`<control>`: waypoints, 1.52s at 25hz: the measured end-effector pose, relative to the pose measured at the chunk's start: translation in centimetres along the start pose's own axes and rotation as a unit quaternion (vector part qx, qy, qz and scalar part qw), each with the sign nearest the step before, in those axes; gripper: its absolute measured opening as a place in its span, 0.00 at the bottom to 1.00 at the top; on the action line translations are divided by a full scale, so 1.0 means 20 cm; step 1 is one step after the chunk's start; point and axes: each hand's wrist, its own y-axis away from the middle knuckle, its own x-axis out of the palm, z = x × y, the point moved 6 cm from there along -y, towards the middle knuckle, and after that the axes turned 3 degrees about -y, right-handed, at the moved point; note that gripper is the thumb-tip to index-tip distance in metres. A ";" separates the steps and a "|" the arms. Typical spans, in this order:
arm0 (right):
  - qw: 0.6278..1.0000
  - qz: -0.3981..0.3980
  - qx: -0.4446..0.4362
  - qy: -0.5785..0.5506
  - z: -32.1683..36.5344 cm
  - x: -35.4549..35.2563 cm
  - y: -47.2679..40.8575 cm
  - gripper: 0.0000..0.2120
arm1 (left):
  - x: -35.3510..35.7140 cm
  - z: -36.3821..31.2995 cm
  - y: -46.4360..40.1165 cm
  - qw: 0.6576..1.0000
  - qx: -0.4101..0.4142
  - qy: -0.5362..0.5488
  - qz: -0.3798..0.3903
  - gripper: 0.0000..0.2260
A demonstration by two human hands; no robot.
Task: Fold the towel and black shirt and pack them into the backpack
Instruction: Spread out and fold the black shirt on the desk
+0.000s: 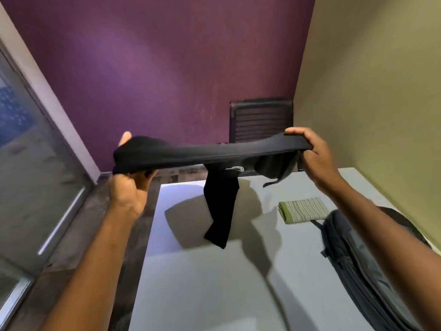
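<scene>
The backpack [353,266] lies on the desk [202,283], nothing visibly packed. Beyond it, the towel [303,210] sits folded. Farther, left hand [130,187] and right hand [315,156] each grip the shirt [191,155], stretched mid-air, unfolded.

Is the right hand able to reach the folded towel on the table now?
Probably not at once: the right hand is shut on the black shirt, held up with the left hand. The towel lies uncovered beside the backpack, so the path looks free.
</scene>
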 end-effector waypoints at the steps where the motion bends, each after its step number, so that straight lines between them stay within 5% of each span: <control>1: 0.999 0.023 0.013 0.035 -0.09 0.01 0.17 0.30 | -0.13 0.10 0.12 0.999 -0.022 -0.035 -0.011 0.19; 4: 0.987 0.070 0.067 0.127 -0.39 0.06 0.68 0.31 | -0.60 0.49 0.47 0.967 -0.134 -0.209 -0.062 0.16; 8: 0.936 0.144 0.170 0.274 -0.82 0.13 1.29 0.32 | -1.18 0.95 0.86 0.786 -0.305 -0.537 0.030 0.23; 11: 0.868 0.210 0.172 0.416 -1.02 0.12 1.64 0.24 | -1.31 1.04 1.14 0.663 -0.271 -0.689 0.111 0.24; 14: 0.785 0.308 0.147 0.517 -1.12 0.07 1.89 0.10 | -1.37 1.10 1.33 0.577 -0.266 -0.749 0.187 0.25; 18: 0.708 0.398 0.128 0.568 -1.20 -0.02 2.09 0.11 | -1.41 1.12 1.46 0.551 -0.252 -0.775 0.180 0.24; 21: 0.687 0.458 0.135 0.547 -1.19 0.03 2.19 0.18 | -1.39 1.14 1.53 0.470 -0.184 -0.829 0.241 0.27; 24: 0.721 0.483 0.210 0.449 -1.20 0.04 2.27 0.20 | -1.38 1.19 1.60 0.402 -0.173 -0.853 0.285 0.28; 26: 0.794 0.401 0.226 0.397 -1.18 0.00 2.23 0.12 | -1.33 1.23 1.62 0.390 -0.164 -0.852 0.309 0.31; 29: 0.863 0.227 0.219 0.394 -1.21 -0.13 2.08 0.08 | -1.20 1.31 1.62 0.444 -0.145 -0.823 0.324 0.29; 31: 0.878 0.168 0.236 0.380 -1.28 -0.18 1.99 0.02 | -1.12 1.36 1.60 0.484 -0.161 -0.803 0.308 0.27; 34: 0.895 0.096 0.283 0.331 -1.41 -0.23 1.86 0.12 | -1.05 1.47 1.57 0.521 -0.224 -0.779 0.268 0.32; 38: 0.877 0.114 0.338 0.322 -1.61 -0.26 1.70 0.16 | -1.06 1.61 1.57 0.518 -0.305 -0.760 0.246 0.43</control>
